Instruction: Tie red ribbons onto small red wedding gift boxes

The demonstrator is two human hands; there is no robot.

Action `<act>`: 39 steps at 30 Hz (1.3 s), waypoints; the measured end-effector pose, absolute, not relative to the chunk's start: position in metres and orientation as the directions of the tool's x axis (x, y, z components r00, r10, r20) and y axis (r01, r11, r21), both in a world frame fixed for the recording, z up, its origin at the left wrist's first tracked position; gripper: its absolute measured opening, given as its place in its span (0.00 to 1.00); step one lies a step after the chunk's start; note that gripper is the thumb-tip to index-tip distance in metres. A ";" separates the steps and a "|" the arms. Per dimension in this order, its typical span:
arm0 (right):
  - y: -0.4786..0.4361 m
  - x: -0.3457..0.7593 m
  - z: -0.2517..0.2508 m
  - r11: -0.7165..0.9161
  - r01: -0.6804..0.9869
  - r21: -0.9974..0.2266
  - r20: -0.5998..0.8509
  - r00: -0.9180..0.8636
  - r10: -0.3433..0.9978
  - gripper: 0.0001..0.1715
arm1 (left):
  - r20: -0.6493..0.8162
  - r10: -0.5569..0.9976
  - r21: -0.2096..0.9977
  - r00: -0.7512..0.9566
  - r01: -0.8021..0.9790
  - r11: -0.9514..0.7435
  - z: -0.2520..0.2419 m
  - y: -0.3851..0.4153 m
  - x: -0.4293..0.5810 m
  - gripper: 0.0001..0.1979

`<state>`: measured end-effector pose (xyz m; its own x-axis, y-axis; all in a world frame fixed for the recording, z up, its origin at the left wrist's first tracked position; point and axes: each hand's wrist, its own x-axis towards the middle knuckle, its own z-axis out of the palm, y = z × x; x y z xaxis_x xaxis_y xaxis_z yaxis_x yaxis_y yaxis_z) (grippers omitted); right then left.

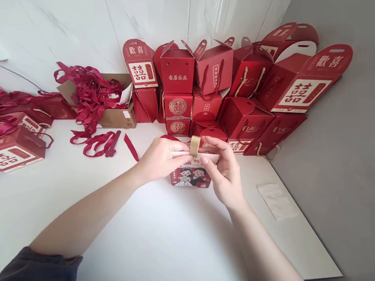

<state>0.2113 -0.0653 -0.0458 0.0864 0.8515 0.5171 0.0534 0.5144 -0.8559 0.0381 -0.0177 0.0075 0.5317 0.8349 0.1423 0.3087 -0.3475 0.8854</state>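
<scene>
A small red and white gift box (190, 177) with a cartoon bride and groom on its front stands on the white table. My left hand (161, 159) pinches the left part of the box's top edge, its fingers behind and thumb in front. Around the right end of that edge curls my right hand (226, 175), thumb on the front face and fingers behind. A gold ribbon loop (194, 145) sticks up from the middle of the top, between both hands. The back of the box is hidden.
Stacked red gift boxes (177, 108) line the wall. Further left is a cardboard box (118, 118) heaped with red ribbons (93, 92); loose ribbon (98, 142) lies before it. More ribboned boxes (12, 149) crowd the far left. A white tissue (276, 201) lies at right.
</scene>
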 end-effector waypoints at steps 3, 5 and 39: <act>-0.062 0.209 -0.052 0.475 0.138 -0.869 0.491 0.124 0.862 0.12 | 0.164 0.864 0.831 0.477 0.405 -0.381 0.004 -0.014 0.038 0.12; -0.061 0.208 -0.056 0.461 0.222 -0.859 0.491 0.109 0.864 0.11 | 0.158 0.865 0.807 0.477 0.442 -0.392 0.002 -0.012 0.037 0.13; -0.061 0.212 -0.054 0.507 0.348 -0.789 0.570 0.105 0.815 0.08 | 0.030 0.840 0.903 0.542 0.345 -0.256 0.006 -0.010 0.036 0.12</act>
